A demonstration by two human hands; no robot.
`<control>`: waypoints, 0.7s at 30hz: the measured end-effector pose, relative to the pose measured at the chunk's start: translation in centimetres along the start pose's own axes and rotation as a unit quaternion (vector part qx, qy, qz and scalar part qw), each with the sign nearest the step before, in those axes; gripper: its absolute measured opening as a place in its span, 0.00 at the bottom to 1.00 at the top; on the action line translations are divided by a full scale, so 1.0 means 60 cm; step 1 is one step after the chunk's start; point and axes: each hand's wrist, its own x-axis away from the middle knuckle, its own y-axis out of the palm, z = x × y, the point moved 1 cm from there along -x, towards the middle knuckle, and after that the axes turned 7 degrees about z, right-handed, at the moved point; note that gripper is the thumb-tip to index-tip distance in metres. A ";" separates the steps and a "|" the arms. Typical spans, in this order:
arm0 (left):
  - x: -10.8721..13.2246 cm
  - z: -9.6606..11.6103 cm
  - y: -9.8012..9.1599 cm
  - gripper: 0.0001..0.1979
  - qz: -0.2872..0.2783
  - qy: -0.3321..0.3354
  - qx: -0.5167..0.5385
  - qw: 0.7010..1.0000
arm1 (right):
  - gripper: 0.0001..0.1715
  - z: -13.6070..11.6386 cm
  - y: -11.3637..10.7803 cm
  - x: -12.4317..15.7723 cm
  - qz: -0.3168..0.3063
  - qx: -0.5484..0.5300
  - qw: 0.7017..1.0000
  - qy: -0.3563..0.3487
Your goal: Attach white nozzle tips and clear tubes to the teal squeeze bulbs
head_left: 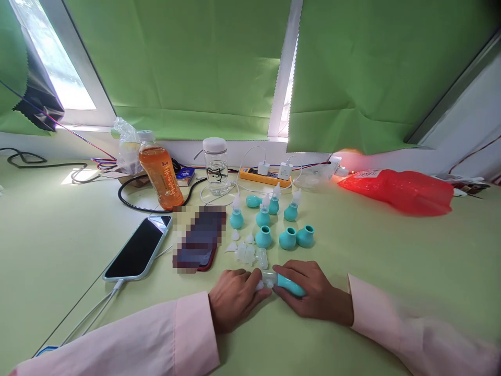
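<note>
My right hand [307, 290] is closed round a teal bulb [290, 285] lying low over the table. A clear connector [269, 278] sits at the bulb's left end. My left hand [237, 296] pinches a small whitish tip [259, 285] beside the connector; its fingers partly cover it. Beyond my hands stand three open teal bulbs, one of them the nearest left bulb [263, 237]. Behind these are several teal bulbs with clear nozzles, such as one at the left [236, 218]. Loose clear connectors [246, 253] and small white tips [235, 236] lie just ahead of my hands.
Left of the parts lie a pixelated phone [201, 237] and a charging phone [138, 249]. Behind stand an orange drink bottle [161, 175], a clear jar [216, 172] and a yellow power strip [250, 176] with cables. A red bag [399, 190] rests at the back right.
</note>
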 end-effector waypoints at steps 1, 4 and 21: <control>0.000 0.000 -0.001 0.13 0.005 -0.002 0.013 1.000 | 0.15 0.000 0.000 0.000 0.011 -0.010 1.000 0.010; -0.001 -0.001 -0.007 0.10 0.018 -0.032 0.056 0.998 | 0.14 0.001 -0.002 0.000 0.041 -0.034 0.998 0.046; -0.002 -0.010 0.006 0.10 0.024 0.103 0.081 0.991 | 0.13 0.021 -0.002 -0.012 -0.166 -0.257 0.919 0.250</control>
